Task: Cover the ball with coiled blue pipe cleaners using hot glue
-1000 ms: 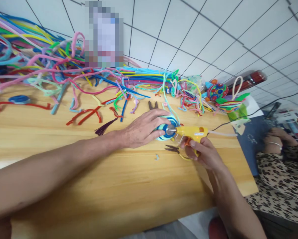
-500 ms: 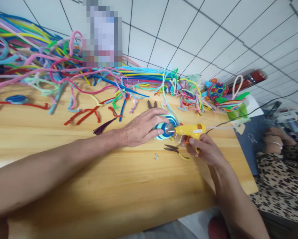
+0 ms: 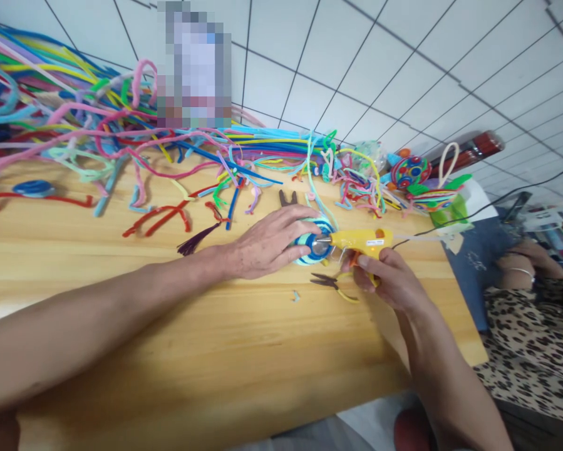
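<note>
Blue-and-green coil point(image 3: 327, 223): on table point(image 3: 243, 351), held between your left hand's point(image 3: 257, 247) thumb and fingers. Your right hand point(image 3: 394, 275) grips the glue gun point(image 3: 359, 239); its nozzle point(image 3: 324, 240) has shifted towards the grey disc's point(image 3: 319, 248) far edge, apparently redirecting any glue there.

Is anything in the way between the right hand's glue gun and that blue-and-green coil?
Nothing visible: the glue gun in the right hand has its nozzle over the coil. The left hand lies on the coil's opposite side.
</note>
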Action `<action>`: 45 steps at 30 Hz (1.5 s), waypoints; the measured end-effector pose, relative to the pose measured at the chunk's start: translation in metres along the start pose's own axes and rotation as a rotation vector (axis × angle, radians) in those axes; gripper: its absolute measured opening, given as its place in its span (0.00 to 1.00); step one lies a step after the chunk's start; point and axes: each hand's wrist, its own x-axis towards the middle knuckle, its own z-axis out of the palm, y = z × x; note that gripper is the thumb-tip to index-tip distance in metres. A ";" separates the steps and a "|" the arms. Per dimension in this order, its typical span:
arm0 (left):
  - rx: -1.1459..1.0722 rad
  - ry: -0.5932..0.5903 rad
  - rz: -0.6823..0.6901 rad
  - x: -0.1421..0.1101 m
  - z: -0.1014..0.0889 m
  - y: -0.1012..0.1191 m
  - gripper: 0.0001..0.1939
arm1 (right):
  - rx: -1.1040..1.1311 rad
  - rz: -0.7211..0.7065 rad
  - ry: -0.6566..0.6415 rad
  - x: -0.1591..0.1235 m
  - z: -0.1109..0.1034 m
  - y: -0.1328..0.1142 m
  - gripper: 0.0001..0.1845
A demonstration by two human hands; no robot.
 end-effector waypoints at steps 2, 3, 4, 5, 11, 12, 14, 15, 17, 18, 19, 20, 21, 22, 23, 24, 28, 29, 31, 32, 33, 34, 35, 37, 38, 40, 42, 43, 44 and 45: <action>0.006 0.006 0.007 0.000 0.001 0.000 0.17 | -0.003 -0.005 0.006 -0.001 0.001 0.000 0.25; 0.009 0.007 0.009 0.000 0.001 0.001 0.16 | -0.005 -0.006 0.008 -0.002 0.001 -0.001 0.25; 0.009 0.007 0.009 0.000 0.001 0.001 0.16 | -0.007 -0.006 0.011 -0.002 0.002 -0.001 0.24; 0.006 0.005 0.005 0.000 0.001 0.001 0.16 | -0.010 -0.006 0.014 -0.002 0.002 -0.001 0.25; -0.002 -0.002 -0.005 0.000 0.001 0.001 0.17 | -0.032 -0.014 0.054 -0.003 0.005 -0.002 0.25; 0.004 -0.002 0.001 0.000 0.001 0.001 0.17 | -0.033 -0.017 0.056 -0.004 0.005 -0.002 0.25; 0.018 0.004 0.016 0.000 0.002 0.000 0.17 | -0.027 -0.021 0.054 -0.005 0.006 -0.002 0.25; 0.023 0.010 0.022 0.000 0.002 0.000 0.17 | -0.022 -0.020 0.054 -0.006 0.006 -0.002 0.25; 0.030 0.023 0.030 0.000 0.003 -0.001 0.17 | -0.016 -0.011 0.054 -0.009 0.005 -0.002 0.25; 0.032 0.026 0.031 0.000 0.003 -0.001 0.17 | -0.017 -0.004 0.053 -0.010 0.004 -0.002 0.24; 0.032 0.024 0.029 0.000 0.003 0.000 0.17 | -0.020 0.003 0.049 -0.011 0.004 -0.002 0.24; 0.030 0.019 0.025 0.000 0.003 0.000 0.16 | -0.024 0.008 0.043 -0.012 0.004 -0.002 0.24; 0.027 0.012 0.020 0.000 0.003 0.000 0.16 | -0.027 0.011 0.035 -0.013 0.004 -0.002 0.24; 0.022 0.005 0.015 0.000 0.002 0.000 0.16 | -0.029 0.010 0.030 -0.013 0.005 -0.002 0.24; 0.017 -0.001 0.010 0.000 0.002 0.001 0.16 | -0.031 0.006 0.028 -0.013 0.006 -0.003 0.24; 0.014 -0.005 0.005 0.000 0.002 0.001 0.16 | -0.034 -0.001 0.027 -0.012 0.006 -0.003 0.24; 0.021 0.000 0.004 -0.001 0.003 0.000 0.17 | -0.037 -0.020 0.040 -0.007 0.008 -0.003 0.25; 0.026 0.004 0.010 -0.001 0.003 0.000 0.17 | -0.034 -0.021 0.045 -0.006 0.007 -0.003 0.24; 0.031 0.013 0.021 -0.001 0.004 0.000 0.17 | -0.028 -0.023 0.054 -0.005 0.006 -0.003 0.24; 0.031 0.015 0.023 -0.001 0.004 0.000 0.17 | -0.025 -0.022 0.056 -0.005 0.005 -0.003 0.23; 0.032 0.015 0.021 -0.001 0.004 0.000 0.17 | -0.022 -0.019 0.060 -0.004 0.004 -0.003 0.23; 0.033 0.013 0.017 -0.001 0.004 0.000 0.17 | -0.018 -0.015 0.065 -0.004 0.004 -0.003 0.23; 0.034 0.010 0.012 -0.001 0.004 0.000 0.17 | -0.012 -0.011 0.072 -0.004 0.003 -0.003 0.23; 0.035 0.005 0.009 -0.001 0.004 0.000 0.17 | 0.001 -0.002 0.080 -0.004 0.003 -0.002 0.23; 0.036 0.006 0.010 -0.001 0.003 0.000 0.17 | 0.008 0.001 0.081 -0.004 0.004 -0.002 0.24; 0.037 0.007 0.017 -0.001 0.003 0.000 0.17 | 0.023 0.005 0.075 -0.004 0.005 -0.001 0.24; 0.042 0.004 0.021 -0.001 0.002 0.000 0.16 | 0.038 0.012 0.071 -0.005 0.005 -0.001 0.24; 0.043 0.001 0.020 -0.001 0.002 0.000 0.16 | 0.048 0.014 0.074 -0.007 0.005 -0.001 0.24; 0.043 -0.001 0.019 -0.001 0.003 -0.001 0.16 | 0.057 0.018 0.080 -0.009 0.003 -0.001 0.25; 0.042 0.000 0.017 -0.001 0.003 -0.001 0.16 | 0.068 0.019 0.090 -0.012 0.000 -0.001 0.25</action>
